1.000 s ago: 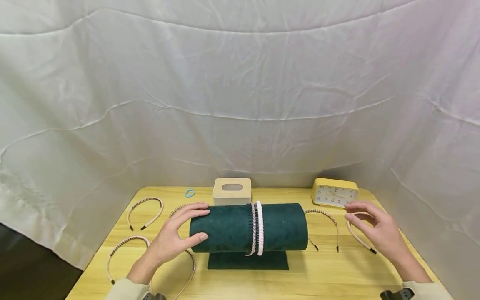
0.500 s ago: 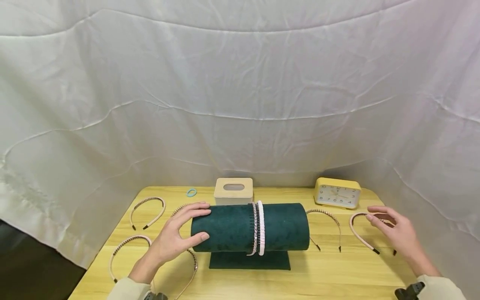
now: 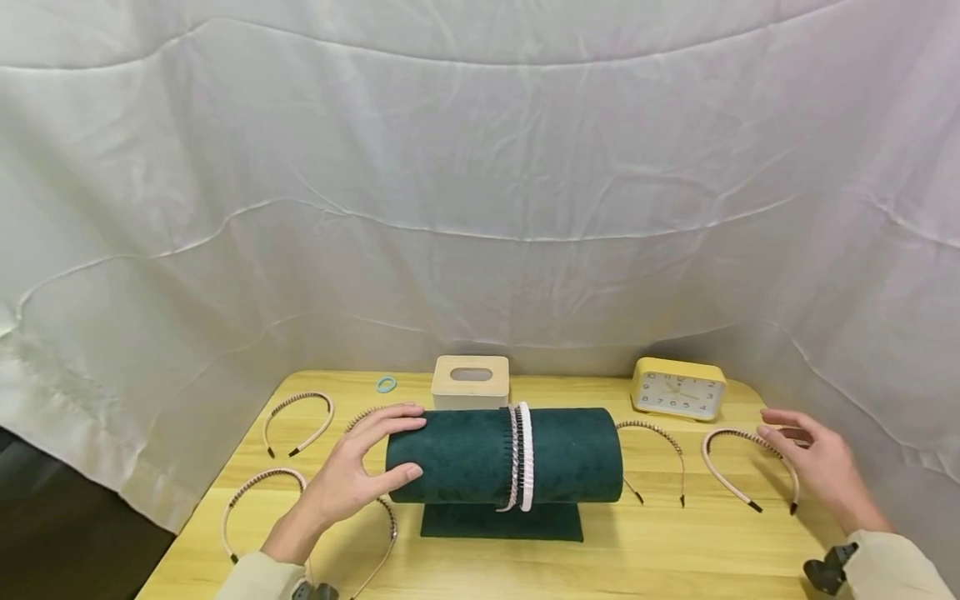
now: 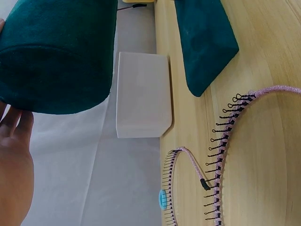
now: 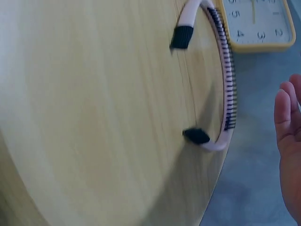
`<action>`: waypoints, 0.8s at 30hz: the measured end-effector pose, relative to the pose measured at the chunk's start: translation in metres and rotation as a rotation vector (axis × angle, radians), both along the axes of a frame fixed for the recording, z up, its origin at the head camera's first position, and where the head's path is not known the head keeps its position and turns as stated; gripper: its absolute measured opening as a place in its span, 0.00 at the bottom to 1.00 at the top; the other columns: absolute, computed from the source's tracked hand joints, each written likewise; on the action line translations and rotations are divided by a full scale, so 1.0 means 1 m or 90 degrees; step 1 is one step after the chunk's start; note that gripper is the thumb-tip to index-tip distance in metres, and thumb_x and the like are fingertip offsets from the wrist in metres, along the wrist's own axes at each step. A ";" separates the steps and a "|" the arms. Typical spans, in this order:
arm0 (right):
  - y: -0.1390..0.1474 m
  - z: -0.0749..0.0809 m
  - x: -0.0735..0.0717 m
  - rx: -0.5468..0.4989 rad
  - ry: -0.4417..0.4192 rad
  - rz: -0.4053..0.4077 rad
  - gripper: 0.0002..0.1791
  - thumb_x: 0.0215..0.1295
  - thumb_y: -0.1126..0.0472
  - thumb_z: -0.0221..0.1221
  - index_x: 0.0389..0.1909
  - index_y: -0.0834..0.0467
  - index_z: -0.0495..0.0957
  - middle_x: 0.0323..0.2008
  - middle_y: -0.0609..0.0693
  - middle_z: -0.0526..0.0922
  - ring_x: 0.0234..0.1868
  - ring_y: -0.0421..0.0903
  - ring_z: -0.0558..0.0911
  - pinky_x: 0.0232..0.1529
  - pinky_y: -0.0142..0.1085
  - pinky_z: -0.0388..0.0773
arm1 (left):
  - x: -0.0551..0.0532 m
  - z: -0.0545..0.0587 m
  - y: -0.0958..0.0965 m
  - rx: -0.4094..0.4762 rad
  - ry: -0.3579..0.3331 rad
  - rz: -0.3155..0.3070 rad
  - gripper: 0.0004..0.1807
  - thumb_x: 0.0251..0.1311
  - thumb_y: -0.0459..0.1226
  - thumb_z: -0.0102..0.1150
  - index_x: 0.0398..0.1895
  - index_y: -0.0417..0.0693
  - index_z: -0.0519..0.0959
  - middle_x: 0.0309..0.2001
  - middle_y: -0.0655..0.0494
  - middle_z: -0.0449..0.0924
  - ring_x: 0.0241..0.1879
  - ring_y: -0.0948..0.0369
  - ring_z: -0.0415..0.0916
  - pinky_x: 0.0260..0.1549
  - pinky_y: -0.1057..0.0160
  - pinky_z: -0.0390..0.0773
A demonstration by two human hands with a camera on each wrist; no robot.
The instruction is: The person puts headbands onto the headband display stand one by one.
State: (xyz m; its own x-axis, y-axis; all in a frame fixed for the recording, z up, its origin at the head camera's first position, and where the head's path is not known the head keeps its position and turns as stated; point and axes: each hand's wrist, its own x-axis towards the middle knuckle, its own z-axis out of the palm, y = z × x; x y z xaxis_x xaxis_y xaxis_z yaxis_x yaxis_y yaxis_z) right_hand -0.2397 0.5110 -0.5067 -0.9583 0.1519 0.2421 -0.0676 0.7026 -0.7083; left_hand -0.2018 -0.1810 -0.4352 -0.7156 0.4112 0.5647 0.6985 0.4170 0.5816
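A dark green velvet display roll [image 3: 573, 454] stands on its base [image 3: 501, 523] mid-table. Around its middle sit a pink twisted headband [image 3: 514, 458] and a white headband [image 3: 528, 458]. My left hand [image 3: 345, 471] grips the roll's left end, thumb in front and fingers over the top; the left wrist view shows fingertips at the roll's end face [image 4: 51, 77]. Off to the right, my right hand [image 3: 817, 458] is held in the air with relaxed fingers, holding nothing. Beside it a pale pink headband with dark teeth [image 3: 706, 452] lies on the table.
Another headband [image 3: 660, 431] lies just right of the roll. On the left are several more, among them one at the back [image 3: 300, 395] and one in front [image 3: 266, 472]. Along the back stand a tissue box [image 3: 471, 392], a yellow clock [image 3: 678, 389] and a blue ring [image 3: 386, 384].
My right hand has drawn away to the right, uncovering the headband that it overlapped before. My left hand stays on the roll's end.
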 end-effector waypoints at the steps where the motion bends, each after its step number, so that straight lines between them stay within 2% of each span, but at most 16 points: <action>1: 0.003 -0.001 0.000 0.005 -0.003 -0.003 0.28 0.77 0.45 0.67 0.69 0.56 0.81 0.42 0.14 0.78 0.41 0.14 0.76 0.37 0.18 0.75 | 0.000 0.000 0.000 -0.001 0.002 0.000 0.31 0.63 0.37 0.79 0.70 0.61 0.82 0.74 0.56 0.77 0.75 0.58 0.72 0.75 0.71 0.65; 6: 0.014 -0.008 -0.001 0.016 -0.004 -0.008 0.28 0.77 0.44 0.68 0.69 0.55 0.82 0.40 0.17 0.81 0.40 0.13 0.76 0.37 0.17 0.72 | 0.001 0.000 0.001 -0.003 -0.007 0.001 0.31 0.64 0.37 0.79 0.70 0.63 0.82 0.74 0.58 0.77 0.75 0.58 0.72 0.75 0.70 0.65; 10: 0.020 -0.014 -0.002 0.018 -0.003 -0.002 0.30 0.77 0.45 0.68 0.70 0.58 0.81 0.40 0.17 0.82 0.40 0.14 0.77 0.38 0.17 0.72 | 0.001 0.000 0.001 -0.001 -0.011 0.002 0.31 0.64 0.37 0.79 0.70 0.63 0.82 0.74 0.58 0.77 0.76 0.58 0.72 0.76 0.70 0.65; 16: 0.025 -0.020 -0.005 0.025 -0.025 0.002 0.33 0.77 0.44 0.67 0.74 0.59 0.79 0.44 0.14 0.79 0.41 0.12 0.76 0.37 0.17 0.72 | 0.001 0.001 0.000 -0.003 0.001 0.004 0.31 0.64 0.37 0.79 0.70 0.62 0.82 0.74 0.57 0.77 0.75 0.57 0.72 0.76 0.70 0.65; 18: 0.027 -0.022 -0.005 0.035 -0.036 -0.004 0.33 0.77 0.42 0.66 0.74 0.58 0.79 0.46 0.19 0.80 0.41 0.11 0.74 0.36 0.18 0.72 | 0.001 0.002 0.000 -0.006 0.000 0.007 0.31 0.64 0.37 0.79 0.70 0.62 0.82 0.74 0.58 0.77 0.75 0.58 0.72 0.76 0.70 0.65; 22: 0.029 -0.026 -0.004 0.058 -0.049 -0.019 0.34 0.77 0.40 0.66 0.73 0.58 0.79 0.53 0.41 0.83 0.40 0.10 0.69 0.35 0.22 0.70 | 0.002 0.002 0.001 -0.006 0.001 0.007 0.31 0.64 0.37 0.79 0.70 0.62 0.82 0.74 0.57 0.77 0.75 0.58 0.73 0.76 0.70 0.65; 24: 0.030 -0.028 -0.004 0.060 -0.048 -0.026 0.34 0.77 0.40 0.66 0.72 0.59 0.80 0.52 0.41 0.84 0.40 0.12 0.69 0.36 0.24 0.69 | 0.002 0.002 0.001 -0.004 0.003 0.006 0.31 0.63 0.37 0.79 0.70 0.62 0.82 0.74 0.57 0.78 0.75 0.57 0.73 0.76 0.70 0.65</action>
